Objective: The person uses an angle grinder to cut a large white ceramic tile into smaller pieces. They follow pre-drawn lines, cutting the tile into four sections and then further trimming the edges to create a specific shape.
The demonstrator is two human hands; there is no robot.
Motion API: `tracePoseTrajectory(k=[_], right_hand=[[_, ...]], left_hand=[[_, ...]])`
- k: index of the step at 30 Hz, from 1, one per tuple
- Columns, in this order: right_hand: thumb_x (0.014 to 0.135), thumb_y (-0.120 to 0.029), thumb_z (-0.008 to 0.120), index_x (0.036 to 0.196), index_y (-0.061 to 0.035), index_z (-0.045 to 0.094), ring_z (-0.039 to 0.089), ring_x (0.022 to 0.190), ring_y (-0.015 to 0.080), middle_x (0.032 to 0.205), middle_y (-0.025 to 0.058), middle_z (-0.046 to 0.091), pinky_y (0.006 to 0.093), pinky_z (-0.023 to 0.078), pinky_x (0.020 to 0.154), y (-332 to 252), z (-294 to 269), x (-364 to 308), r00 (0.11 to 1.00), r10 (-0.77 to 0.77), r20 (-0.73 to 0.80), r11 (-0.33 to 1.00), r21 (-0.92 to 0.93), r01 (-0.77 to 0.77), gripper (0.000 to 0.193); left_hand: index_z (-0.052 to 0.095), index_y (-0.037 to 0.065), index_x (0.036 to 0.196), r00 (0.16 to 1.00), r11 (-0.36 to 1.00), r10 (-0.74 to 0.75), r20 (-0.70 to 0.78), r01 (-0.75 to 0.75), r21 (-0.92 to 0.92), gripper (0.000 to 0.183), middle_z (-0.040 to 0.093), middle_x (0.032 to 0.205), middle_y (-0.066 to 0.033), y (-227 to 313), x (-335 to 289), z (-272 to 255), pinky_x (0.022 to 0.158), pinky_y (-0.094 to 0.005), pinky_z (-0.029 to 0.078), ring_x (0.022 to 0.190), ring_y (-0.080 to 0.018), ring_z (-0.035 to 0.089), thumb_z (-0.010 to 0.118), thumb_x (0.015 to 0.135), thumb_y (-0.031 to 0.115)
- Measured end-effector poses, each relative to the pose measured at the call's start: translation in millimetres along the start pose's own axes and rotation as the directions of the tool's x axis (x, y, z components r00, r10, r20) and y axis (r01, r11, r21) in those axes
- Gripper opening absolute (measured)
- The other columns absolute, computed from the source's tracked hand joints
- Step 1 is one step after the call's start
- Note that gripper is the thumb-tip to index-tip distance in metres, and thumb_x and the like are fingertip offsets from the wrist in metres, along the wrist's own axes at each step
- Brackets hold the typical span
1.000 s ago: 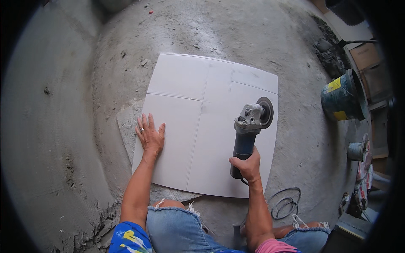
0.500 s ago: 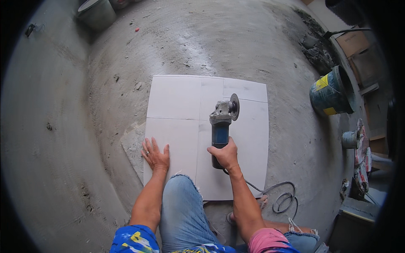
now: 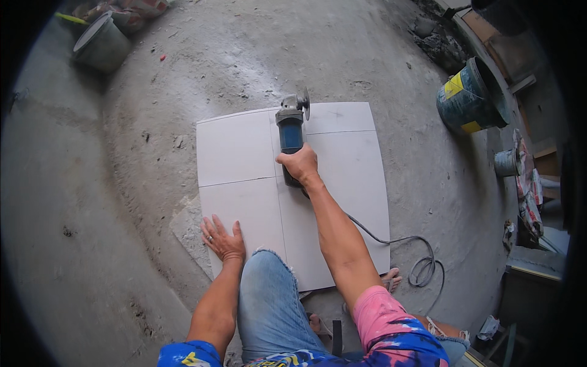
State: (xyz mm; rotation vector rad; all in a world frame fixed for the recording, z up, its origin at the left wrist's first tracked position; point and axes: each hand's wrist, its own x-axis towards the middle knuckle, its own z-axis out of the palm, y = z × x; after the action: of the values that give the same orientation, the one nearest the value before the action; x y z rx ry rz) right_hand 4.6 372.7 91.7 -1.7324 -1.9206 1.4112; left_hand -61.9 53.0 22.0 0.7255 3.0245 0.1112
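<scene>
Okay, angle grinder just been moved to white tile's far edge, wrapped by right grip; left grip spread flat.

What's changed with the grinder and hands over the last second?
The right hand has carried the grinder forward and leftward, to the far edge of the panel. The left knee has come over its near edge. Nothing was grabbed or released; the left hand stays flat on the panel's left side.
</scene>
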Motion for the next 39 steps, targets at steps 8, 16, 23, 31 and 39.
tracePoseTrajectory(k=[8,16,23,31,39], right_hand=[[0.058,-0.035,0.080,0.108,0.0046,0.064,0.070,0.100,0.0372,0.106,0.0240,0.071,0.0418,0.056,0.088,-20.5,0.6,22.9,1.000,-0.017,0.008,0.999,-0.030,0.017,0.066],[0.058,-0.035,0.081,0.111,0.0065,0.064,0.070,0.101,0.0383,0.108,0.0255,0.071,0.0423,0.056,0.088,-18.0,0.5,31.2,1.000,0.017,0.015,0.998,-0.069,-0.016,0.070],[0.057,-0.036,0.081,0.111,0.0065,0.064,0.070,0.102,0.0391,0.109,0.0256,0.071,0.0425,0.056,0.088,-14.8,1.1,36.7,0.999,0.020,0.026,0.998,-0.066,-0.019,0.071],[0.057,-0.038,0.082,0.114,0.0048,0.064,0.070,0.104,0.0371,0.112,0.0252,0.070,0.0416,0.056,0.090,-18.5,-1.3,36.8,0.997,0.053,0.055,0.996,-0.078,-0.048,0.073],[0.057,-0.038,0.083,0.114,0.0052,0.064,0.070,0.104,0.0375,0.112,0.0251,0.070,0.0411,0.056,0.091,-18.6,-1.4,38.0,0.998,0.055,0.043,0.996,-0.079,-0.052,0.073]], left_hand=[[0.032,0.009,0.158,0.999,0.999,0.006,-0.031,-0.005,0.041,0.081,0.021,0.165,-0.0173,-2.6,-0.8,0.4,0.123,-0.0554,0.012,0.154,-0.0373,0.015,0.052,0.097,0.059],[0.032,0.009,0.157,0.999,0.999,0.020,-0.025,-0.020,0.033,0.082,0.020,0.164,-0.0189,-0.3,-0.5,-0.8,0.123,-0.0565,0.011,0.153,-0.0381,0.015,0.052,0.096,0.059],[0.032,0.008,0.157,1.000,1.000,0.018,-0.019,-0.018,0.024,0.082,0.021,0.164,-0.0186,0.1,-0.5,-1.0,0.123,-0.0562,0.011,0.153,-0.0379,0.015,0.053,0.096,0.058],[0.032,0.008,0.157,0.999,0.999,0.019,-0.028,-0.019,0.028,0.081,0.022,0.164,-0.0189,0.2,-0.4,-1.9,0.123,-0.0551,0.011,0.153,-0.0377,0.016,0.053,0.097,0.057],[0.032,0.008,0.157,0.998,0.999,0.030,-0.046,-0.028,0.035,0.081,0.022,0.164,-0.0191,-0.5,-0.7,1.5,0.123,-0.0552,0.011,0.153,-0.0376,0.016,0.052,0.097,0.058]])
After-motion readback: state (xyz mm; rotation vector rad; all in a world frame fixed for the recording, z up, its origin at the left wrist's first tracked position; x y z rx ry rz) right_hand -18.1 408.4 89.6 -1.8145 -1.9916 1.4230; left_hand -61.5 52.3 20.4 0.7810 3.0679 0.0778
